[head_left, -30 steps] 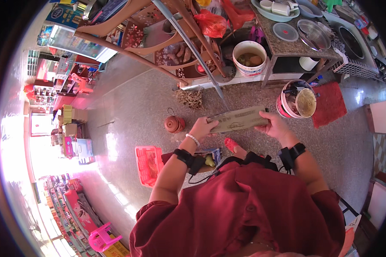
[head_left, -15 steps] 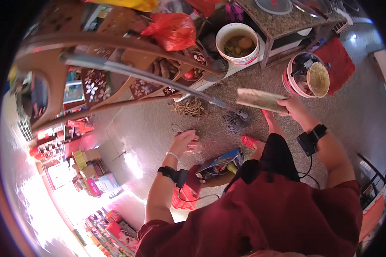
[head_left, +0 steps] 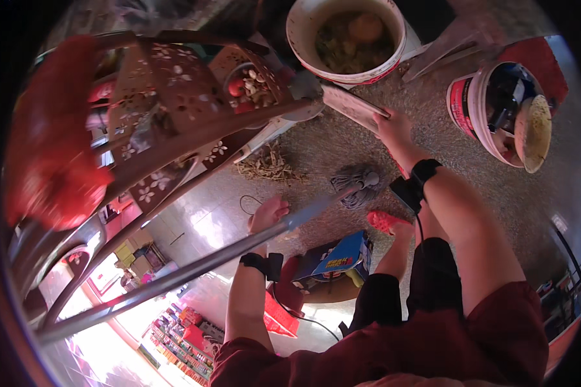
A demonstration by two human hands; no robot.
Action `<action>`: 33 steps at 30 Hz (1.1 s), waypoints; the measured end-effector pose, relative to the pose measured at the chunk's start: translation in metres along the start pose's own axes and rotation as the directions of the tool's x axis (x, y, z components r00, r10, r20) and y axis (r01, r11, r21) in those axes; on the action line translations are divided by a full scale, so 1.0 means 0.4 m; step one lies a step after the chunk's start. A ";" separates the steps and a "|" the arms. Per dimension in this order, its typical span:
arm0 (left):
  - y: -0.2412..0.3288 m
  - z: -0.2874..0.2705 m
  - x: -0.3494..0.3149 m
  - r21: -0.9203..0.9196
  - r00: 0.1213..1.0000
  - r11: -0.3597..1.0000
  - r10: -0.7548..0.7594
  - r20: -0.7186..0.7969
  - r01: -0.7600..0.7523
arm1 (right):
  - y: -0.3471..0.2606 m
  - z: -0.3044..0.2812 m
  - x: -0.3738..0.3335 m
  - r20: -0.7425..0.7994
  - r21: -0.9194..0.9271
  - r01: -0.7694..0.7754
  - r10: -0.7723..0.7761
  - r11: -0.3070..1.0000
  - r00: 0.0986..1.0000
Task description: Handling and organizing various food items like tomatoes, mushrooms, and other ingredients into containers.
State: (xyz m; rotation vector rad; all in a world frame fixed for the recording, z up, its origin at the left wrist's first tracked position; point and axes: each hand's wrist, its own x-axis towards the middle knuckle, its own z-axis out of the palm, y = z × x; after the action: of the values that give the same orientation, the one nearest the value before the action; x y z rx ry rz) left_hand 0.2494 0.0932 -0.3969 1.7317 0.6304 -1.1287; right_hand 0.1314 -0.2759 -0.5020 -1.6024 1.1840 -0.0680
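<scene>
My right hand [head_left: 394, 127] grips one end of a pale, flat, rectangular board [head_left: 350, 106], held at a slant near the rim of a white bucket of greenish scraps [head_left: 310, 55]. My left hand [head_left: 269, 211] hangs low with loosely bent fingers and nothing visible in them. A grey mop pole [head_left: 193, 276] crosses in front of my left wrist without being visibly gripped. Its grey string head [head_left: 358, 187] rests on the floor near my red slipper [head_left: 382, 221]. Beside my left hand is a thin dark loop [head_left: 248, 205]; whether it touches the hand I cannot tell.
A brown rack [head_left: 265, 119] with garlic and a red bag [head_left: 58, 174] stands on the left. Dry stalks [head_left: 269, 164] lie on the floor. A white bucket [head_left: 474, 109] with dark items stands right, before a red mat [head_left: 529, 61]. A blue box [head_left: 336, 255] sits near my legs.
My right hand has moved the board forward and left, closer to the scrap bucket. The mop pole has swung down across my left wrist. My view has shifted; the rack and bucket appear nearer.
</scene>
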 end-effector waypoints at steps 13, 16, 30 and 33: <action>0.111 0.181 0.318 0.002 0.974 0.987 0.156 0.166 -0.159 | 0.027 0.235 0.224 0.226 0.592 -0.195 0.071 0.782 0.972; 0.125 0.199 0.368 0.064 0.976 0.980 0.180 0.122 -0.189 | 0.021 0.259 0.253 0.239 0.547 -0.034 -0.117 0.836 0.964; 0.162 0.280 0.471 -0.194 0.941 0.956 0.261 0.214 -0.221 | 0.061 0.289 0.332 0.485 0.641 -0.338 -0.023 0.690 0.874; 0.170 0.289 0.483 -0.268 0.932 0.938 0.283 0.228 -0.219 | 0.033 0.331 0.339 0.514 0.618 -0.340 -0.037 0.709 0.857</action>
State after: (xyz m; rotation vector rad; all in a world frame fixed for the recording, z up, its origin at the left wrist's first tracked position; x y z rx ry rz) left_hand 0.3421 -0.0535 -0.5555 1.3816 0.3492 -1.0316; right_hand 0.2675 -0.2770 -0.6343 -0.7604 0.7395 0.0133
